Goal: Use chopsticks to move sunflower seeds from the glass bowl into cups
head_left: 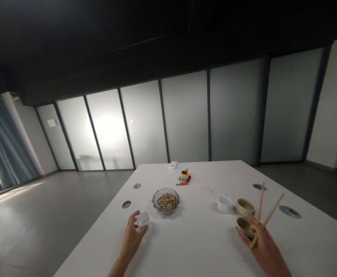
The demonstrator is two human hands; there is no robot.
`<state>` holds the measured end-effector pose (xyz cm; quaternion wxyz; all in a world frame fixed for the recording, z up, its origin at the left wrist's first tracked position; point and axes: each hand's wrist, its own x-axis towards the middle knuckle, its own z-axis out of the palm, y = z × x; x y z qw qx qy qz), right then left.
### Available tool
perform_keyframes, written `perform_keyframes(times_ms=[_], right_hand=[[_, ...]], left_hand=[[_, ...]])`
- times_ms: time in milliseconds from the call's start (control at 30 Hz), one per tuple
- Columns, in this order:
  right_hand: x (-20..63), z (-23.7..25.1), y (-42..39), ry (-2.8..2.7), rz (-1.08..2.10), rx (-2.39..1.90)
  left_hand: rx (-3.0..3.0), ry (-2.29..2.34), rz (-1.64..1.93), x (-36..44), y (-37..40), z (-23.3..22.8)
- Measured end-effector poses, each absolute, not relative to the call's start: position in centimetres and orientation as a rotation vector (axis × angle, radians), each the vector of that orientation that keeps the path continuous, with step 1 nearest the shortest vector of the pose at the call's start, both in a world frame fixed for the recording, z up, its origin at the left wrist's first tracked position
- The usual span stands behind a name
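Observation:
My left hand (132, 232) is closed around a small translucent white cup (143, 219), just left of and nearer than a glass bowl (155, 201). Small tan-brown pieces (167, 201) that look like nuts or beans fill that bowl. On the right, my right hand (263, 244) grips a pair of wooden chopsticks (261, 200), their upper ends pointing away and apart. The same hand also has its thumb and fingers around a small olive-coloured cup (245, 226), tilted so its inside shows. A similar olive cup (245, 207) stands right behind it, beside a white cup (224, 204).
The white table (191, 234) has several round holes with covers, among them an open-looking hole (126, 204). Farther back lie a toy carrot (182, 184), a yellow toy vehicle (185, 176) and a white box-like object (173, 165). Frosted glass panels (185, 119) stand beyond.

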<state>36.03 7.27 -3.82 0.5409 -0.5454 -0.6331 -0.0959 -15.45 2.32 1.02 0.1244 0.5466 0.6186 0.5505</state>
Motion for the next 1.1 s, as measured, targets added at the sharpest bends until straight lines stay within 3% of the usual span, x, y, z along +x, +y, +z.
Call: perform_keyframes(times_ms=[300,600,867,1100], right_hand=[[19.7,-3.1,3.6,-1.885,-0.012,-0.808],[5.4,-1.6,6.9,-2.100,0.113,-0.682],[3.5,-2.2,7.7,-2.087,0.030,-0.626],[9.9,-2.0,3.6,-2.199,0.006,-0.563]], left_hand=[[1.609,1.825,1.599,-15.8,5.0,-1.8],[1.657,1.910,1.599,-16.0,6.0,-3.6],[1.621,1.931,1.672,-16.0,6.2,-4.3],[1.551,1.923,1.730,-16.2,5.5,-3.7]])
